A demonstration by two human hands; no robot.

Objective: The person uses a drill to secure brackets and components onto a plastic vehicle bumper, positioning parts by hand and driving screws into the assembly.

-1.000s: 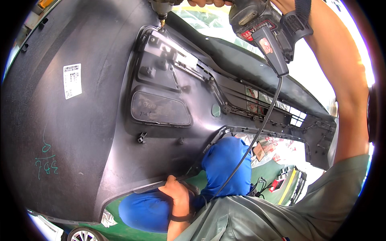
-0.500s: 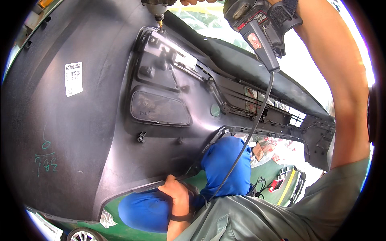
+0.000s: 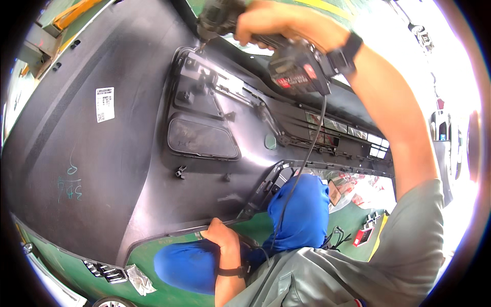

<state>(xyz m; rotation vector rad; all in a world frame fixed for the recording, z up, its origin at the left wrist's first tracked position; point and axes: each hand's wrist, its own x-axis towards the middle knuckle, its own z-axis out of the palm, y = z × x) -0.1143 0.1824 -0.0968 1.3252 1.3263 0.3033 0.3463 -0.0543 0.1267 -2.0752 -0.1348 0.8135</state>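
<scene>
My right hand [image 3: 255, 25] is wrapped around a dark cordless drill [image 3: 215, 20] with a battery pack [image 3: 291, 71] and a cord hanging from it. The drill's bit points down at the upper corner of a raised moulded section [image 3: 199, 140] on the inner face of a large black bumper [image 3: 92, 153]; whether it touches is blurred. My left hand [image 3: 221, 236] grips the bumper's lower edge, with its fingertips partly hidden. A white label [image 3: 105, 105], green handwriting and small clips mark the black surface.
My blue-clad legs [image 3: 299, 210] rest below the bumper on a green floor [image 3: 358, 215]. Nearby lie a red item [image 3: 362, 235], cables, plastic-wrapped parts and a crumpled white glove or cloth [image 3: 140, 279]. An orange frame [image 3: 76, 13] stands at upper left; a wheel [image 3: 112, 302] shows at bottom.
My right arm and the drill's battery have shifted left, and more of my right hand shows. The view has moved, revealing more floor around the bumper. My left hand keeps its hold.
</scene>
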